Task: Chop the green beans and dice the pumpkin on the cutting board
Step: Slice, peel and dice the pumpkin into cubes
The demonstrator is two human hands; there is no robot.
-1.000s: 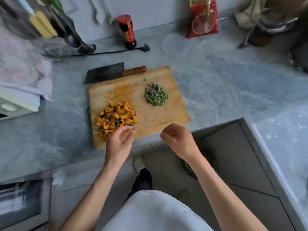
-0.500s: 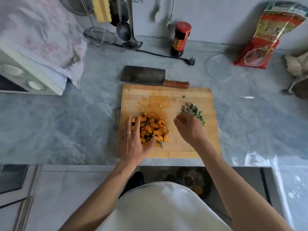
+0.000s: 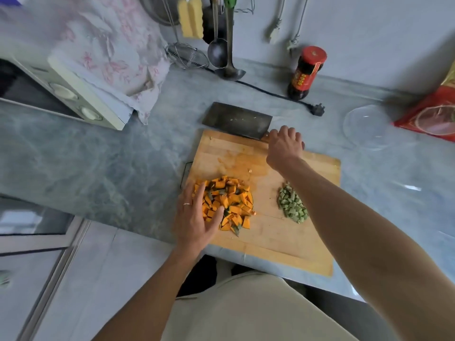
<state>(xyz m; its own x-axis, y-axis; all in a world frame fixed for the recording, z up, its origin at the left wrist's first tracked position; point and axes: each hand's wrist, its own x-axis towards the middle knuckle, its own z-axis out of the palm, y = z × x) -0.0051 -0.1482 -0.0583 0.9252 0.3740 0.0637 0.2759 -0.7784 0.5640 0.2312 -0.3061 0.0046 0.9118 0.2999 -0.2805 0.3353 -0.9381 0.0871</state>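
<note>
A wooden cutting board (image 3: 266,237) lies on the grey marble counter. On its left half sits a pile of diced orange pumpkin (image 3: 230,201); a smaller heap of chopped green beans (image 3: 291,205) lies to the right. My left hand (image 3: 197,217), wearing a ring, rests flat with fingers spread against the left side of the pumpkin pile. A dark cleaver (image 3: 237,120) lies along the board's far edge. My right hand (image 3: 284,146) is closed over its handle, which is hidden under the hand.
A red-capped sauce bottle (image 3: 306,72) and a black plug and cord (image 3: 317,110) lie behind the board. A clear lid (image 3: 368,126) and a red snack bag (image 3: 433,114) are at the right. A cloth-covered white appliance (image 3: 81,94) stands at the left; ladles hang on the wall.
My right hand has moved from beside the green beans up to the far edge of the board and closed on the cleaver's handle. My left hand stays against the pumpkin pile.
</note>
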